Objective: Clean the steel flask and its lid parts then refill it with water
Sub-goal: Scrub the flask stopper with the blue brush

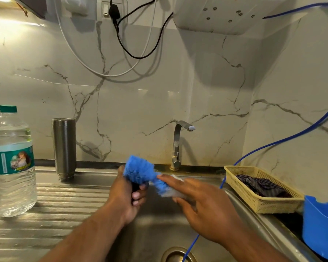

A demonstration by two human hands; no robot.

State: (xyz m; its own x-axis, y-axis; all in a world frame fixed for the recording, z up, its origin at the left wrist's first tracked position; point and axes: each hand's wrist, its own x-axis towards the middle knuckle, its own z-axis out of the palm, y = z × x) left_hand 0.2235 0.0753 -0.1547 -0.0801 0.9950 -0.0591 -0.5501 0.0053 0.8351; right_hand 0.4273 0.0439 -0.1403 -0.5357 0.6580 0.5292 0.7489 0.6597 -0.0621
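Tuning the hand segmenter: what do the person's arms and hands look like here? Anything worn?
The left hand and right hand are bare: no gloves, and no rings, watch or bands show. The left forearm and right forearm are bare too, with no sleeves in view.

A domestic kitchen is indicated: a steel sink with ribbed drainboard and tap is set against a marble-patterned splashback; a plastic basket is kept alongside.

Left hand curls its fingers round a dark lid part, right hand pinches the brush, fingers outstretched
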